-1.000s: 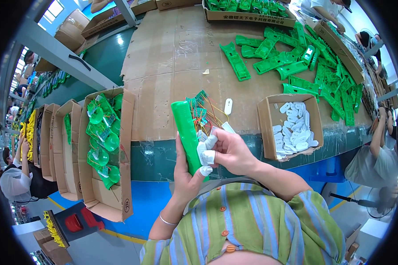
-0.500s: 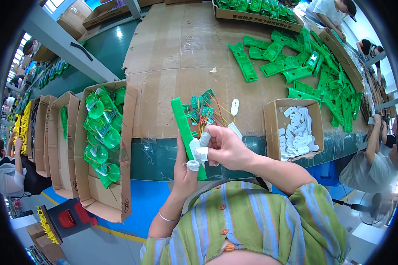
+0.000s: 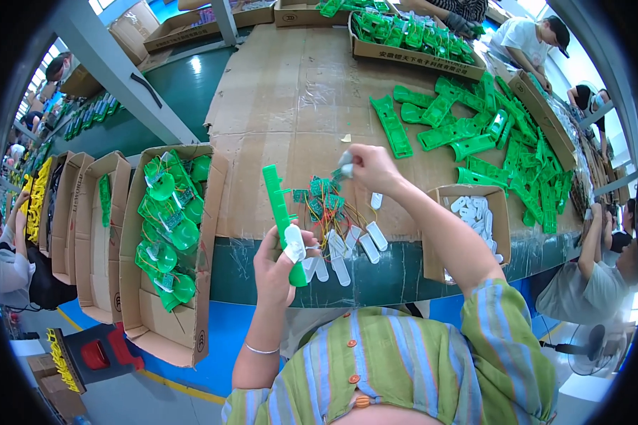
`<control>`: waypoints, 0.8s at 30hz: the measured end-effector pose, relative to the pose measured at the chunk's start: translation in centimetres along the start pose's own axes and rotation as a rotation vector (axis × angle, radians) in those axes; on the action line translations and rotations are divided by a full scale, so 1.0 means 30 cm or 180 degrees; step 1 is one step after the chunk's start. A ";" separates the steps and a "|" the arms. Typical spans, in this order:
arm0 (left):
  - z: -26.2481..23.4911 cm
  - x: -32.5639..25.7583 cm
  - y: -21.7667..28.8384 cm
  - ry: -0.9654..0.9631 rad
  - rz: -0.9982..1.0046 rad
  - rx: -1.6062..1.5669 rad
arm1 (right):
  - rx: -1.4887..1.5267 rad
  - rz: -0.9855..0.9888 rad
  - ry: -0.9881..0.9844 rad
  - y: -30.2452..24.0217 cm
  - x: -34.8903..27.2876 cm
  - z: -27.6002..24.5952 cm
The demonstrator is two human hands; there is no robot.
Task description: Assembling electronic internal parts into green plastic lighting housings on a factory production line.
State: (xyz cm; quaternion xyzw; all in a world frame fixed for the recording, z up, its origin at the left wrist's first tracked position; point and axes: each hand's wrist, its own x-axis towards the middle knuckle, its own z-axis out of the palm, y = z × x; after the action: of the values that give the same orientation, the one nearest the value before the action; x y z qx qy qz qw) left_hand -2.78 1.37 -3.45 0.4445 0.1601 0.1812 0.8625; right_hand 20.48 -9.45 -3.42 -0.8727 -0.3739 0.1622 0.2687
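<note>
My left hand [image 3: 276,265] grips a long green plastic shell [image 3: 277,202], held upright and slightly tilted over the table's near edge. White covers wrap some fingertips on both hands. My right hand [image 3: 373,168] is raised beyond the shell, its fingers pinched at a small green circuit board [image 3: 338,173] on the edge of a pile. That pile of circuit boards [image 3: 322,195] has red and yellow wires leading to several white oval pieces [image 3: 339,268] spread along the near edge. My fingers partly hide the pinched board.
A carton [image 3: 204,283] of wired green shells stands at left, beside narrower cartons. At right sits a small box [image 3: 502,219] of white oval pieces. Loose green shells [image 3: 468,120] heap at the far right, near a filled carton [image 3: 418,60]. Other people work around the table.
My right hand has left the green shell and reached away to the board pile. The shell stays in my left hand, and more white pieces are visible near the edge.
</note>
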 end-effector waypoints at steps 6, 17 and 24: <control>0.020 0.017 0.035 0.0150 0.0507 0.0443 | -0.0381 -0.1497 0.1760 -0.102 -0.172 -0.177; 0.191 0.018 0.084 -0.0611 0.0402 -0.0681 | 0.2726 -0.0497 0.0292 -0.258 -0.369 -0.178; 0.107 0.005 0.021 -0.1152 0.0137 -0.1007 | 0.2298 -0.0852 0.0030 -0.328 -0.405 -0.144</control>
State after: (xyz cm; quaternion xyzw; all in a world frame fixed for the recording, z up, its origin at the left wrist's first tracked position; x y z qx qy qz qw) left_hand -1.36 -0.51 -1.16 0.3323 -0.0371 0.1398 0.9320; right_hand 8.89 -14.25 6.85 -0.6662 -0.4021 0.2429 0.5793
